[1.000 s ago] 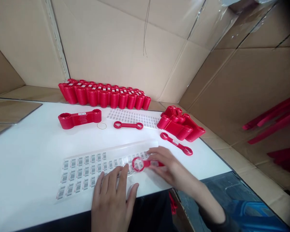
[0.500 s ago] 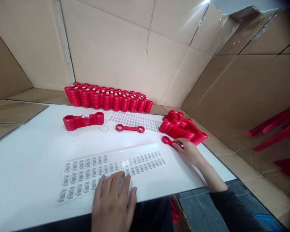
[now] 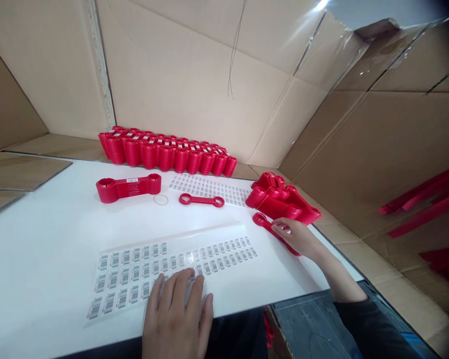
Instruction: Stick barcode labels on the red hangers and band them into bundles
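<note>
My left hand (image 3: 177, 314) rests palm down on a clear sheet of barcode stickers (image 3: 123, 274), fingers stretched out and slightly spread. At the right, my right hand (image 3: 303, 239) is at a red plastic bar with a ring at each end (image 3: 261, 220); its fingers are bent together at the middle of the bar and partly hide it. Another such red bar (image 3: 201, 200) lies flat near the middle of the table. To its left is a stack of these bars (image 3: 129, 188) with a white barcode label on top.
A long row of stacked red bars (image 3: 166, 157) stands along the cardboard wall (image 3: 194, 75). A second sticker sheet (image 3: 209, 187) lies before it. Piled red bundles (image 3: 280, 199) sit at the right edge. A thin rubber band (image 3: 160, 199) lies beside the labelled stack.
The red bar at my right hand has shifted slightly right and nearer, and its near end now shows below the hand. My left hand has hardly moved.
</note>
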Tool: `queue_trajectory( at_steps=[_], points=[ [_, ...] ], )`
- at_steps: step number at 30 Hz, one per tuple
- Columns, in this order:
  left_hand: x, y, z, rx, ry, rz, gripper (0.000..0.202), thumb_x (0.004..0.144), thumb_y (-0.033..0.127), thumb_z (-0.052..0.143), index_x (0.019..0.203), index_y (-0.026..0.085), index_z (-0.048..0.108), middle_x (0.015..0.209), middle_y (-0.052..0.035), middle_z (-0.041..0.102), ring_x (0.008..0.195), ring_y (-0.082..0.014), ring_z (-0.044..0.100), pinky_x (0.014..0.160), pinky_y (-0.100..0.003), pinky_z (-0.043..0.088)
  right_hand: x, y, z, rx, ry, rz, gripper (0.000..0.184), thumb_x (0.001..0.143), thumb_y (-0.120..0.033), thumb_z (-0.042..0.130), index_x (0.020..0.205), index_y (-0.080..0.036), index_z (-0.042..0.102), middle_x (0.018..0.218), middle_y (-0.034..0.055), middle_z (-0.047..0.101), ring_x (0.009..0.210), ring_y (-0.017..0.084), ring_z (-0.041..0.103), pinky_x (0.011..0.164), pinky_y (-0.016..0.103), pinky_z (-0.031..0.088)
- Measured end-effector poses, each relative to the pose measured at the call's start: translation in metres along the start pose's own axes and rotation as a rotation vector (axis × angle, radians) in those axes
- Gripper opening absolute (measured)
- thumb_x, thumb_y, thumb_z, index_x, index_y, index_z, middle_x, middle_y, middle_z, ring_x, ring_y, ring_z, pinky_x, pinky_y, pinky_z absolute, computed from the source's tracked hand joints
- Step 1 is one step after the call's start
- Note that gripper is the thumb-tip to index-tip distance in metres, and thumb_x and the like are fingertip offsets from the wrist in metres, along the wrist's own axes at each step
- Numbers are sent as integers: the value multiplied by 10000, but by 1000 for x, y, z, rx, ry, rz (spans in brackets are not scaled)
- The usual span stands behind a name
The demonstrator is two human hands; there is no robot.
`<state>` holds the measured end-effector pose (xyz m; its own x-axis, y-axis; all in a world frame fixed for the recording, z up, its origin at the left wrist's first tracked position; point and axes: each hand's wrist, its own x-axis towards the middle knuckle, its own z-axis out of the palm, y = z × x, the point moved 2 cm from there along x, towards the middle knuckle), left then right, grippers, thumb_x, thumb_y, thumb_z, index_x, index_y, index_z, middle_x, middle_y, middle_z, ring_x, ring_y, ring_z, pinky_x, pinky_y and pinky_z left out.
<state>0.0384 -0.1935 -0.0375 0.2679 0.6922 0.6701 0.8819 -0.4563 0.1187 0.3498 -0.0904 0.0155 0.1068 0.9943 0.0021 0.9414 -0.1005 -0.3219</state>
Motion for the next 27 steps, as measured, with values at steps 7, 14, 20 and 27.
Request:
queue_trajectory(
  at_steps=[7,14,20,27],
  points=[
    [-2,0,-2,1,5,-12,237,801,293,539,1017,224,608,1022,-25,622,942,-193,560,968,-398,315,2,2,-9,-12,-55,-8,297,817,-364,456,956,-172,635,1015,97,668,861,234,620,728,339,485],
    [-1,1,0,-7,16,-21,225,803,290,538,1005,222,612,1014,-25,624,934,-189,565,970,-397,315,6,-1,1,-75,-69,-19,157,712,-331,577,712,-194,653,834,95,692,732,242,626,584,311,464],
    [-3,1,0,-33,24,-17,225,805,280,536,1009,221,612,1019,-23,626,938,-189,558,961,-392,319,2,-10,1,-102,-96,-60,163,702,-323,575,698,-175,642,768,69,670,686,206,610,551,275,439],
    [-4,7,5,-133,102,-131,199,849,234,458,937,196,633,988,-41,642,928,-197,561,963,-411,335,9,-58,-16,-108,-115,-186,214,767,-356,508,717,-177,615,714,48,626,626,169,561,531,269,412]
  ],
)
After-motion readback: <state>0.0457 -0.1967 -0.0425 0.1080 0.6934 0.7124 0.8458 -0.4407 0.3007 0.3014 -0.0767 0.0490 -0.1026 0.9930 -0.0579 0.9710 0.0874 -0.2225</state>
